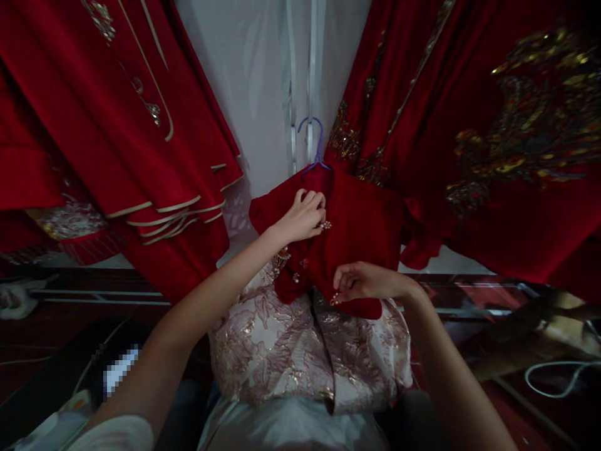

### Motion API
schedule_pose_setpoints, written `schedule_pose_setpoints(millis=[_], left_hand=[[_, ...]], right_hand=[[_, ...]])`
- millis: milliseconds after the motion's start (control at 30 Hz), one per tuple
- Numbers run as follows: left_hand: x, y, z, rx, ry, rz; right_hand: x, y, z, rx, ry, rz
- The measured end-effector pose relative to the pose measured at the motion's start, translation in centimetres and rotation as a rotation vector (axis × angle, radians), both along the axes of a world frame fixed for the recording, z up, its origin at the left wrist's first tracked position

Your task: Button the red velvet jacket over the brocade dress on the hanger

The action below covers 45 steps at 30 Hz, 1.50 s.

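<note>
A red jacket (366, 219) with beaded ornaments down its front hangs on a purple hanger (320, 147), in front of me. My left hand (307, 216) is on the jacket's upper front with its fingers curled in, close to a flower-shaped bead ornament (325, 225). Lower down, at the jacket's hem, my right hand (359, 280) pinches its front edge beside a small beaded ornament (335, 299). Another bead ornament (295, 278) shows on the opposite front edge. Below the jacket a pale brocade garment (277, 338) with a floral pattern spreads over my lap.
Red garments with cream piping (188, 207) hang on the left. Red garments with gold embroidery (539, 125) hang on the right. A pale wall or cabinet (253, 75) stands behind. A white cable (554, 396) loops at the lower right, and a metal rail (103, 297) runs low on the left.
</note>
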<state>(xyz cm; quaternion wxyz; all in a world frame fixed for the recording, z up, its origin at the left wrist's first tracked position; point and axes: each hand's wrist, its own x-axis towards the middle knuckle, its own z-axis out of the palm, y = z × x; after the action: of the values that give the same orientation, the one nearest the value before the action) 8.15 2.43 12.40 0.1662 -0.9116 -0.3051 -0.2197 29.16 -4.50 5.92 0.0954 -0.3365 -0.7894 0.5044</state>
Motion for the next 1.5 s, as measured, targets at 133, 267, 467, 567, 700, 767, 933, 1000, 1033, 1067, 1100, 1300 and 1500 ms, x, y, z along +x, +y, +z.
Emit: schedule_pose_setpoints(millis=[133,267,467,567,700,767,933,1000,1033,1067,1100,1300,1500], left_hand=[[-0.3,0.8,0.4,-0.119,-0.037,-0.101],[-0.8,1.3,0.6,-0.302,-0.142,-0.208],[-1.1,1.6,1.2,-0.407,-0.357,-0.222],[-0.8,1.6,1.3,-0.563,-0.387,-0.220],[-0.6,1.8,1.2,-0.676,-0.489,-0.205],[-0.6,1.9,1.1,-0.646,-0.482,-0.193],[-0.6,2.1,1.0,-0.447,-0.342,-0.194],[-0.6,2.3,1.0,-0.436,-0.335,-0.191],[-0.6,2.3,1.1,-0.444,-0.345,-0.192],[-0.6,2.4,1.1,-0.461,-0.364,-0.193],[-0.6,2.4,1.1,-0.488,-0.388,-0.191],[-0.9,1.8,1.2,-0.657,-0.494,-0.167],[-0.7,0.8,-0.2,-0.479,-0.431,-0.005]], right_hand=[[0.3,0.0,0.3,-0.006,0.012,-0.025],[1.0,0.0,0.5,-0.019,0.029,-0.051],[1.1,-0.3,1.1,0.019,0.065,-0.085],[0.7,-0.5,1.4,0.039,0.085,-0.082],[0.5,-0.6,1.4,0.057,0.082,-0.091],[0.5,-0.5,1.4,0.064,0.088,-0.095],[0.6,-0.4,1.2,0.066,0.090,-0.103],[0.6,-0.3,1.1,0.058,0.092,-0.099],[0.5,-0.3,1.1,0.052,0.095,-0.097],[0.5,-0.3,1.1,0.048,0.097,-0.097],[0.4,-0.3,1.1,0.045,0.097,-0.096],[0.4,-0.6,1.2,0.089,0.093,-0.095],[-2.6,1.3,3.3,0.468,0.434,-0.551]])
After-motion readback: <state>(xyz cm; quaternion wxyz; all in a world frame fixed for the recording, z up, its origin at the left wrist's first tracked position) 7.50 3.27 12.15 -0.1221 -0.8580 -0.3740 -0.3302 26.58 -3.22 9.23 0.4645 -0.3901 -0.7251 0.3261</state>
